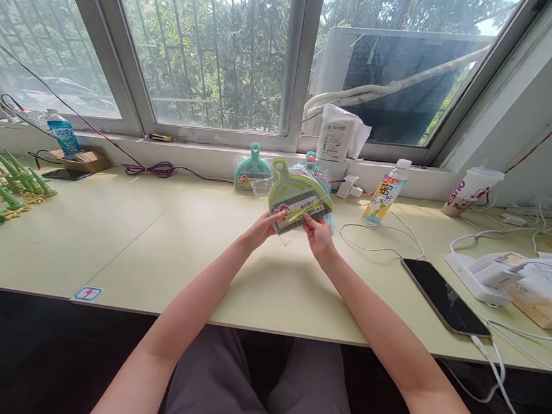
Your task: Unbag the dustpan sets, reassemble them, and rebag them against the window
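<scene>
Between my two hands is a green dustpan and brush set [294, 186] in clear plastic wrap, held tilted above the table with its printed label facing me. My left hand [265, 227] grips its lower left edge, thumb on the front. On the lower right, my right hand [319, 234] pinches the label side with its thumb. Behind it, a teal wrapped dustpan set [253, 168] leans upright against the sill at the left. More wrapped sets, with a teal and red handle [311, 161] showing, stand at the back, mostly hidden by the held one.
A drink bottle [386, 192], a cup [473, 192] and a black phone [444, 298] with cables lie to the right, near a power strip [480, 276]. Green plastic parts [2, 189] and a blue-labelled bottle [64, 136] are at the left. The table's front edge [265, 330] is close.
</scene>
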`<move>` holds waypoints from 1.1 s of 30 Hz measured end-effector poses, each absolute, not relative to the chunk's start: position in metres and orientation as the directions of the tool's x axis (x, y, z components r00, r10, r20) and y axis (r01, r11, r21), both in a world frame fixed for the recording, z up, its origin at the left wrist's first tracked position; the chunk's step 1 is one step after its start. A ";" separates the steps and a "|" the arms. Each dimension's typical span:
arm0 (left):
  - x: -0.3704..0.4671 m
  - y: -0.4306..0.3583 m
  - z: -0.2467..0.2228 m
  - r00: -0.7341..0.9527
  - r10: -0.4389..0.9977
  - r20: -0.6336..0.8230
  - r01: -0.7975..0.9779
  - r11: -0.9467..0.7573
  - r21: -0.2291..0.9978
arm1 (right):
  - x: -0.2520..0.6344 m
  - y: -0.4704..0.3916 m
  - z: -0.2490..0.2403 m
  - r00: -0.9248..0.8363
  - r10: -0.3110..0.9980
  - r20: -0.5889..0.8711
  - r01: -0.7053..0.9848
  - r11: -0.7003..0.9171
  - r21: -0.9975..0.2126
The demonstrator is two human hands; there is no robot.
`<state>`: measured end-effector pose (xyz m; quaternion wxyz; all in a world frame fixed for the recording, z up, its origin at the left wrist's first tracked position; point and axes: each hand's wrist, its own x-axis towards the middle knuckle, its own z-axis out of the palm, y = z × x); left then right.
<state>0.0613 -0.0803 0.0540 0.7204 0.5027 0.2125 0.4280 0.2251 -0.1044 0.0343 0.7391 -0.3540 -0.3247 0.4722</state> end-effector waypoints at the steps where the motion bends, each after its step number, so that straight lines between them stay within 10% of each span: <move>1: 0.060 -0.080 0.054 0.522 0.843 0.132 -0.426 0.123 0.896 | 0.224 -0.105 0.034 0.331 0.932 0.147 -0.462 0.296 -0.836; 33: 0.059 -0.086 0.049 0.639 0.768 0.042 -0.233 0.141 0.962 | 0.227 -0.101 0.030 0.343 0.933 0.107 -0.475 0.271 -0.837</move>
